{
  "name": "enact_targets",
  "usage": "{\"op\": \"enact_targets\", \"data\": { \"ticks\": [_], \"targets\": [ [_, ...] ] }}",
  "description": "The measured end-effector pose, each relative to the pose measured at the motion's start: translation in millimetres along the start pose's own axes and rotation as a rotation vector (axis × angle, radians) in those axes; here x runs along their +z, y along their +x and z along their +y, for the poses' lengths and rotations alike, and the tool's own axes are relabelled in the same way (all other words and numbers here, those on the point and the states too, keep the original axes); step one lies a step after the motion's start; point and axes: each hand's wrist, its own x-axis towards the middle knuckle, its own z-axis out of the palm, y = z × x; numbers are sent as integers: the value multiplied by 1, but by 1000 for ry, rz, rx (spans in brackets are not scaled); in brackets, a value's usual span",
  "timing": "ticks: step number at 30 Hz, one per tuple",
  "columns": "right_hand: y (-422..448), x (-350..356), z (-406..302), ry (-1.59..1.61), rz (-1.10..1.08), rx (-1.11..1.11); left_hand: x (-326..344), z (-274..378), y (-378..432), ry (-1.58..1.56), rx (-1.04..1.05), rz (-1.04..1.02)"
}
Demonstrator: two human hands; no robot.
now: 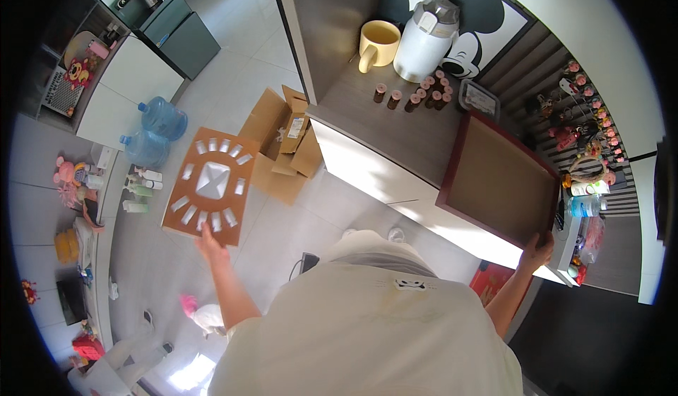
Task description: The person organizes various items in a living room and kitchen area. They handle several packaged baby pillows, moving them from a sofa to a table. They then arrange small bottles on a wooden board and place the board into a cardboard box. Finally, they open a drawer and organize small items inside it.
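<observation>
My left hand (213, 245) grips the near edge of a brown board (180, 189), held out over the floor at the left. Small clear pieces ring a larger silvery square on the board. At the right, my right hand (536, 254) holds the near corner of a dark red, shallow box (492, 226) with a plain brown inside, which rests partly on the counter. Behind the box, several small brown glass vials (413, 102) with pink caps stand on the counter beside a clear plastic container (479, 99).
A yellow mug (379, 38) and a white appliance (424, 41) stand at the back of the counter (365, 123). An opened cardboard box (275, 176) and blue water jugs (164, 118) are on the floor. A small white animal (208, 319) with pink fur is near my left arm.
</observation>
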Motion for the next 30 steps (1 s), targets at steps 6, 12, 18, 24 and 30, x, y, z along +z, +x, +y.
{"op": "enact_targets", "data": {
  "ticks": [6, 12, 18, 24, 30],
  "targets": [
    [8, -27, 1, -89, -34, -62, 104, -55, 59, 39, -13, 0],
    [2, -56, -14, -118, -39, -273, 153, -81, 123, 413, -482, 85],
    [-16, -59, -15, 56, -81, -282, 128, -159, 146, 406, -534, -300],
    [-60, -44, -5, 665, -126, 180, 211, -121, -8, 452, -160, -595],
    [-75, -55, -41, 239, -80, 41, 267, -53, -169, 372, 515, -1026]
  ]
}}
